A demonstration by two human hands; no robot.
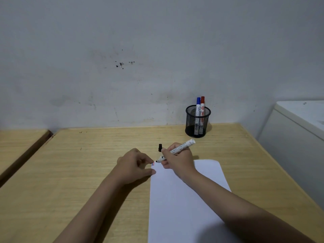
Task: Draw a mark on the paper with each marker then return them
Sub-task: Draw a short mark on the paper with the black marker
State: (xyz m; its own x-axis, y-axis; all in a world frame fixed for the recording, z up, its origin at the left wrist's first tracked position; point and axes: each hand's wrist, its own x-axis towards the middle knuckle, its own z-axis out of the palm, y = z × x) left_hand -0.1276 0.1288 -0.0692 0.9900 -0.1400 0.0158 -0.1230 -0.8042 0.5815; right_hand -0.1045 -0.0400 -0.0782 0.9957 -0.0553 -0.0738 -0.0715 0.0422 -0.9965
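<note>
A white sheet of paper lies on the wooden desk. Near its top left corner are short blue and red marks. My right hand grips an uncapped black marker, its tip on the paper just right of those marks. The marker's black cap stands on the desk behind the hand. My left hand presses the paper's top left corner with its fingertips and holds nothing. A black mesh pen cup at the back right holds a blue marker and a red marker, both capped.
A grey wall rises right behind the desk. A white cabinet stands close to the desk's right edge. Another wooden surface lies to the left across a narrow gap.
</note>
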